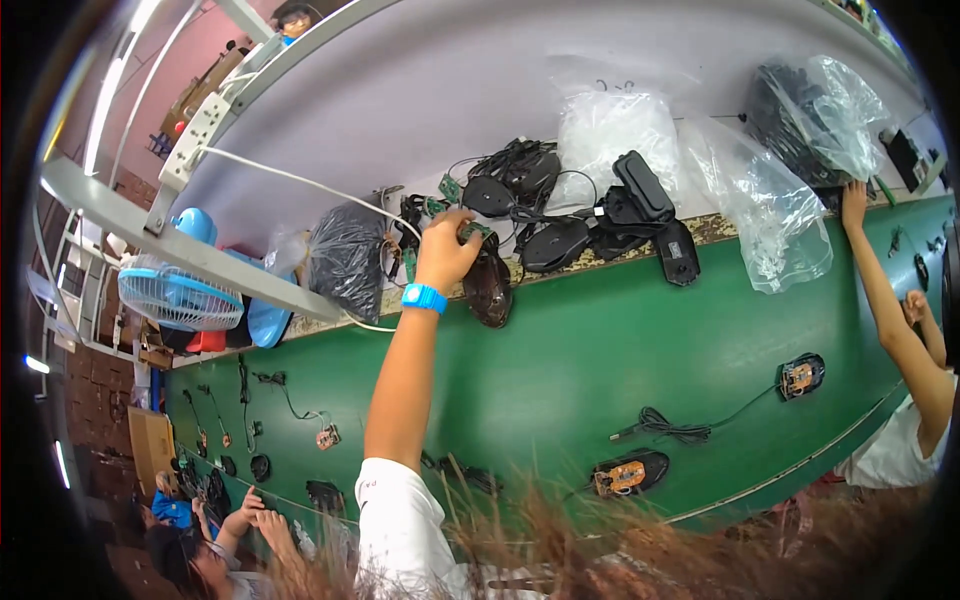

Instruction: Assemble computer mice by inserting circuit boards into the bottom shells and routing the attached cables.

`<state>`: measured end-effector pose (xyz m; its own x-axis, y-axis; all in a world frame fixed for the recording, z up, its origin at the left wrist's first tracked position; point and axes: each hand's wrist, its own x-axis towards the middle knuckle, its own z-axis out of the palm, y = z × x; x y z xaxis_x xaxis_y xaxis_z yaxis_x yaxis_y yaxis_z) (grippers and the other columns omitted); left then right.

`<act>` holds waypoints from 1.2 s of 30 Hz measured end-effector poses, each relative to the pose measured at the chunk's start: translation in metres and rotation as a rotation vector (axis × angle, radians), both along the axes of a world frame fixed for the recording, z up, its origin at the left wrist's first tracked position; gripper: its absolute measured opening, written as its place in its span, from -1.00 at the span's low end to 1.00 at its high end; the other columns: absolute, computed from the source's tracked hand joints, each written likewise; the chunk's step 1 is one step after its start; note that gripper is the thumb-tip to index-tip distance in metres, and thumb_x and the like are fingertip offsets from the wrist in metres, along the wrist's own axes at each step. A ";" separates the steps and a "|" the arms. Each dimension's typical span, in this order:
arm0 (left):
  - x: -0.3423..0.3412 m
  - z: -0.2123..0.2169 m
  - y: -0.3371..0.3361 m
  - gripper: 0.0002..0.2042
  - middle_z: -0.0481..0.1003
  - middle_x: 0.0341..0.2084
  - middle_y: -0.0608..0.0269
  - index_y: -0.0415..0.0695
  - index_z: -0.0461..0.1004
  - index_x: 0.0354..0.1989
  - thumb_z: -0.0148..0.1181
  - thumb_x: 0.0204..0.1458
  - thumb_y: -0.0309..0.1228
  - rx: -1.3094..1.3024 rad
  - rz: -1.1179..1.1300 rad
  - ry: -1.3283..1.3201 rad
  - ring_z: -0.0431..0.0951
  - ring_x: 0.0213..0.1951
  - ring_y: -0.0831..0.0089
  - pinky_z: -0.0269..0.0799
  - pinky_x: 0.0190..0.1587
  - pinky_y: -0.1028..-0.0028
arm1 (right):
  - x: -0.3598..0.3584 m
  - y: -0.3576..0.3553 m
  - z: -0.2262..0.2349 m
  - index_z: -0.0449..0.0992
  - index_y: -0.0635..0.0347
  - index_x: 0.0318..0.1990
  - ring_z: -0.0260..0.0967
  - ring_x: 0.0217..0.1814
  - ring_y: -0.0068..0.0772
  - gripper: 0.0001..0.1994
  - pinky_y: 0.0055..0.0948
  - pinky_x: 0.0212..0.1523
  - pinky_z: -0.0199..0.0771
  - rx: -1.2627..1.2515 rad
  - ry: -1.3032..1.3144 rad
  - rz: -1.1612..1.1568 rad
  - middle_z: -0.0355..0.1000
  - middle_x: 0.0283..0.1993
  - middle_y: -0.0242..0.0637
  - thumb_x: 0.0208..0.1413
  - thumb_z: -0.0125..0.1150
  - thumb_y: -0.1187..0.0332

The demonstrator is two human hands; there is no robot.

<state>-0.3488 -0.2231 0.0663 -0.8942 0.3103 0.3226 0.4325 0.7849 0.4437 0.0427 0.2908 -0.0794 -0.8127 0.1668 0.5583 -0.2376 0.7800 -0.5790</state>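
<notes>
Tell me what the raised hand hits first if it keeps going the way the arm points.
Which hand it is can't be told. The hand already touches a small green circuit board at its fingers. Straight on lies the pile of black mouse shells and cables, then probably the grey shelf; depth is unclear.

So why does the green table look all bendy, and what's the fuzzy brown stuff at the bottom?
Head view: the fisheye lens curves the green conveyor belt and darkens the corners; the brown strands are hair hanging close to the lens, blurred; plastic bags catch glare.
</notes>
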 end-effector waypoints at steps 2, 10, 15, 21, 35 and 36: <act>-0.015 -0.003 0.019 -0.66 0.58 -0.04 -0.04 -0.14 0.60 -0.05 0.36 -0.06 -0.43 -0.077 -0.111 0.106 0.59 -0.04 0.06 0.50 0.06 0.20 | -0.028 0.085 -0.019 0.52 0.14 0.04 0.29 0.05 -0.14 -0.71 -0.26 0.06 0.27 0.061 0.017 -0.149 0.35 0.03 -0.22 0.19 0.03 0.47; -0.070 -0.006 0.041 -0.32 0.42 0.21 0.01 0.01 0.42 0.22 0.44 -0.21 -0.44 -0.523 -0.267 0.338 0.33 0.30 -0.03 0.33 0.30 0.23 | -0.247 0.301 0.059 0.45 0.17 0.26 0.21 0.42 -0.01 -0.62 -0.20 0.43 0.16 0.270 0.092 -0.721 0.32 0.37 -0.12 0.36 -0.14 0.46; -0.078 -0.012 0.047 -0.23 0.38 0.27 0.01 0.02 0.36 0.29 0.47 -0.24 -0.44 -0.630 -0.296 0.007 0.29 0.36 -0.04 0.27 0.36 0.23 | -0.065 0.198 -0.061 0.50 0.13 0.15 0.23 0.21 -0.13 -0.67 -0.28 0.21 0.20 0.242 -0.003 -0.530 0.32 0.17 -0.21 0.29 -0.02 0.41; -0.090 0.008 0.006 -0.16 0.24 0.40 0.00 0.03 0.31 0.34 0.46 -0.27 -0.51 -0.210 -0.334 -0.300 0.23 0.41 -0.02 0.19 0.42 0.19 | 0.069 -0.098 -0.024 0.58 0.06 -0.01 0.25 -0.10 -0.30 -0.75 -0.39 -0.12 0.25 0.158 -0.105 -0.240 0.32 -0.12 -0.35 0.18 0.16 0.33; 0.030 0.029 0.109 -0.46 0.54 -0.01 -0.09 -0.10 0.47 0.21 0.34 -0.04 -0.42 -0.362 -0.423 -0.292 0.52 0.10 -0.06 0.42 0.23 0.24 | 0.157 -0.273 0.044 0.69 -0.04 -0.24 0.28 -0.57 -0.57 -0.83 -0.58 -0.64 0.30 0.093 -0.292 0.206 0.29 -0.57 -0.57 0.02 0.42 0.21; 0.040 0.023 0.109 -0.48 0.56 -0.05 -0.11 -0.13 0.49 0.19 0.34 -0.03 -0.41 -0.418 -0.447 -0.157 0.55 0.06 -0.05 0.45 0.20 0.25 | 0.154 -0.275 0.044 0.69 -0.04 -0.24 0.28 -0.57 -0.57 -0.83 -0.58 -0.64 0.29 0.080 -0.282 0.198 0.29 -0.58 -0.58 0.02 0.41 0.20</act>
